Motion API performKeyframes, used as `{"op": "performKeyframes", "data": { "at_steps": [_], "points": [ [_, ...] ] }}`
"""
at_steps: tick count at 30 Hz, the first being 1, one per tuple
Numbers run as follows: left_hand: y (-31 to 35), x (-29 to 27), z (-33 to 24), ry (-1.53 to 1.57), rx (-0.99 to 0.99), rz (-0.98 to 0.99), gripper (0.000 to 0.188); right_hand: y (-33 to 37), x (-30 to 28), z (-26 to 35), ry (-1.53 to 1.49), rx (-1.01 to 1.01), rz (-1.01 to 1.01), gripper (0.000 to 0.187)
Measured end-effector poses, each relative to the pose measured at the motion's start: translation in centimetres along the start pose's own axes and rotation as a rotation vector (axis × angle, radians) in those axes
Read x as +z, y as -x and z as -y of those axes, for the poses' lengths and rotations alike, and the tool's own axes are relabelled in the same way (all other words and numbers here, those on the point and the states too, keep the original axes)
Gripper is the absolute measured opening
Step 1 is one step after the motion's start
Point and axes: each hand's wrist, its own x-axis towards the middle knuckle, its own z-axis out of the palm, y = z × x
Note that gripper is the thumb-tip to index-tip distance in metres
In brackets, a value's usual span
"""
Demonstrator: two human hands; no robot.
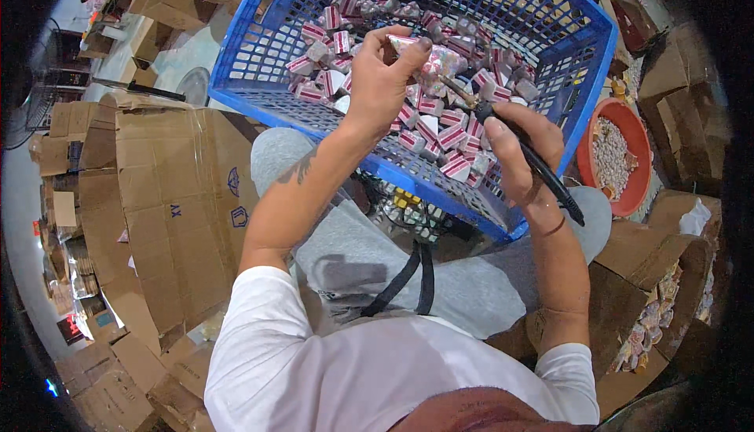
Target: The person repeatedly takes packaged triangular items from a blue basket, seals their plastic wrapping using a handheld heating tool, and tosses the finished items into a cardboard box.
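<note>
My left hand (382,78) pinches a small shiny block (402,44) between thumb and fingers, over a blue plastic basket (330,127). The block has silvery, iridescent sides and a pale face with a pink edge. In my right hand (525,148) is a soldering iron (542,166) with a black handle and a thin metal shaft. Its shaft slants toward my left hand; whether the tip touches the block I cannot tell. Below both hands, many similar silvery blocks with pink-and-white striped faces (453,137) lie loosely in the basket.
An orange-red basin (646,166) of small pale pieces stands right of the basket. Cardboard boxes (177,220) crowd the left side, and an open carton (628,314) with small packets is at lower right. Under the basket's near edge are yellow and white pieces (408,206).
</note>
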Motion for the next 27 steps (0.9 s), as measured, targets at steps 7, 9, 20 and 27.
{"op": "performKeyframes", "data": {
  "at_steps": [7, 9, 20, 27],
  "points": [
    [0.6, 0.1, -0.7, -0.054, 0.027, 0.000, 0.046, 0.1, -0.1, 0.4, -0.011, 0.067, 0.019, 0.023],
    [0.7, -0.2, -0.8, -0.090, 0.016, 0.010, 0.046, 0.4, 0.1, 0.5, -0.002, 0.046, 0.014, 0.022],
    [0.1, 0.4, -0.8, -0.001, 0.044, 0.022, 0.045, -0.7, -0.2, 0.8, -0.008, 0.049, 0.001, 0.020],
    [0.7, -1.8, 0.9, -0.450, 0.104, -0.009, 0.036, 0.3, -1.0, -0.7, 0.173, -0.065, 0.274, 0.038]
  ]
}}
